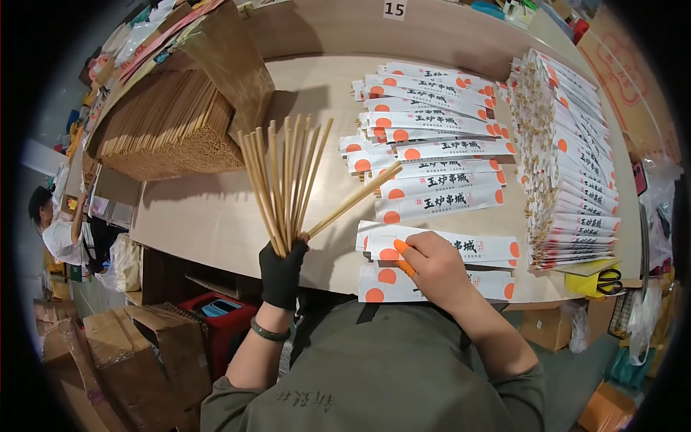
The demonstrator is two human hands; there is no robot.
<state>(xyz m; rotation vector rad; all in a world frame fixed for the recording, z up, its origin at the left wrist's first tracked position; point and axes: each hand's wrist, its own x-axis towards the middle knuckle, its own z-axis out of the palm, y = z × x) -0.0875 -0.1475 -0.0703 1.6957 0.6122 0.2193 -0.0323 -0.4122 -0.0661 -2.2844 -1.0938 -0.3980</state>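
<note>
My left hand [283,272], in a black fingerless glove, is closed around the lower ends of a bunch of wooden chopsticks [288,180]. Most of the sticks fan upward. A separate pair of chopsticks [353,201] slants out of the same hand to the right, its far tips over the paper sleeves. My right hand [435,270], with an orange finger cot, is curled at the left part of a white paper chopstick sleeve [486,248] with orange dots, its fingertips pressed there. Another sleeve [489,284] lies just below, partly covered by this hand.
An open cardboard box [237,50] packed with chopsticks [165,129] lies at the far left. Overlapping sleeves [439,147] cover the table's middle. A tall stack of filled sleeves [576,165] stands at right, near black scissors [610,281]. Another person [63,234] is at far left.
</note>
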